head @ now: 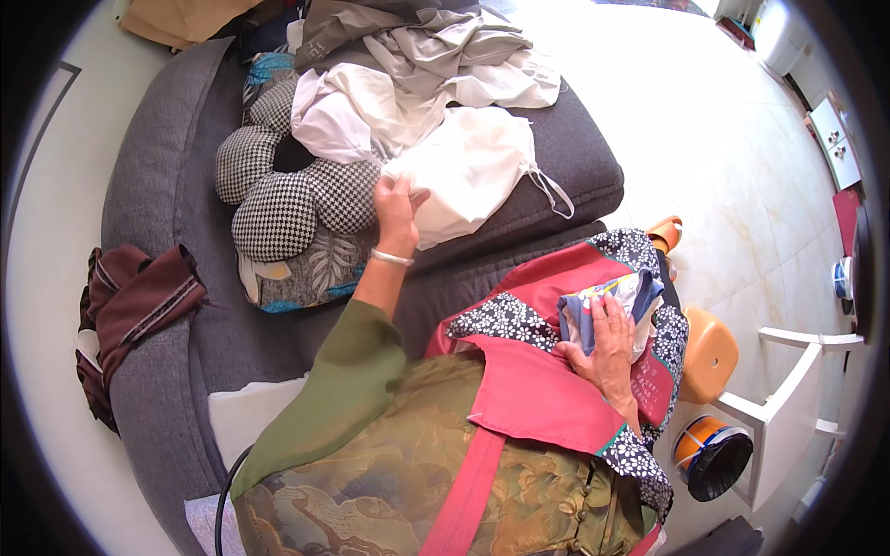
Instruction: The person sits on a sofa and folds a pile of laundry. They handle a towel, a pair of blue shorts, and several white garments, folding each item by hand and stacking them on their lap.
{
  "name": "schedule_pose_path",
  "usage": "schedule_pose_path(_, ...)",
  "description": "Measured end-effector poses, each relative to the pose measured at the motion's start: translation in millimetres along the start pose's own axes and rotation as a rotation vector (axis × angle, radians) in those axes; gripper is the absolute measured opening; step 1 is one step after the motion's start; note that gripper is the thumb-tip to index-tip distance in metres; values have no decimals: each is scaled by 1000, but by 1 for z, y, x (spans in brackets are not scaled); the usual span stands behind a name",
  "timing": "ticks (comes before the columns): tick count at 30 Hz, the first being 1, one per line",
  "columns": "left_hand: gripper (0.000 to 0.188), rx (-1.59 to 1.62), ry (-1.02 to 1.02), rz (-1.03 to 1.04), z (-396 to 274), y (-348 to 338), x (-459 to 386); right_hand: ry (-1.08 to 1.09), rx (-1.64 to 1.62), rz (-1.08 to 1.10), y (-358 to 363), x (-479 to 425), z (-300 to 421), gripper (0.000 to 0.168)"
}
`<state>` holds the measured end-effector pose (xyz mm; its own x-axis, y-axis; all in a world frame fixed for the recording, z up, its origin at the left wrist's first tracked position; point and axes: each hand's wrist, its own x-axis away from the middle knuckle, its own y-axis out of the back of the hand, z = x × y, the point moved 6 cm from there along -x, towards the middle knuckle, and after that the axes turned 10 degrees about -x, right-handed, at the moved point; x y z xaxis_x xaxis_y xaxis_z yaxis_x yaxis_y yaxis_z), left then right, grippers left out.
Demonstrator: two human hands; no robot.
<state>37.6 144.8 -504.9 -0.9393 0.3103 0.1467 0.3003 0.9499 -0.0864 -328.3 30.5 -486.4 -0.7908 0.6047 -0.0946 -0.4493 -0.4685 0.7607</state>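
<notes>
My left hand (399, 208), with a silver bangle at the wrist, pinches the near left edge of a white cloth garment (462, 170). The garment lies crumpled on the grey sofa seat, and a thin strap hangs off its right end. On my lap, my right hand (603, 340) holds a folded blue-grey and white printed cloth (578, 313), fingers laid over its top and thumb at the near side. Under that cloth spreads a red apron (542, 389) with dark floral trim. The fingertips of my left hand are partly hidden by the white fabric.
Houndstooth ring cushion (273, 219) and a leaf-patterned cushion (327, 267) lie left of the white garment. Grey and white fabrics (445, 48) are heaped beyond. A maroon garment (142, 299) drapes over the sofa arm (156, 389). An orange stool (709, 354) and lined bin (713, 459) stand right.
</notes>
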Motion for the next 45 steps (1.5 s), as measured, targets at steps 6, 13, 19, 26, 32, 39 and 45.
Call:
schedule_pose_path(6, 55, -787, -451, -273, 16, 25, 8, -96, 17, 17, -4, 3, -3, 93)
schedule_pose_path(13, 83, -644, 38, -424, 56, 52, 27, -156, 78, 66, -20, 3, -21, 97)
schedule_pose_path(19, 42, 94, 266, -136, 96, 40, -13, -192, 140, 165, -23, -2, -12, 108)
schedule_pose_path(26, 29, 442, 593, 131, 111, -57, -21, -203, 149, 143, -20, -9, -7, 93)
schedule_pose_path(32, 32, 302, 212, 470, 7, -163, -10, -132, 79, 54, -18, -11, -12, 70)
schedule_pose_path(39, 27, 346, 51, 521, -91, -196, -68, -161, 36, 75, -15, -16, -6, 61)
schedule_pose_path(45, 38, 92, 64, 531, -61, -170, -102, -187, -42, 18, -5, -18, -7, 56)
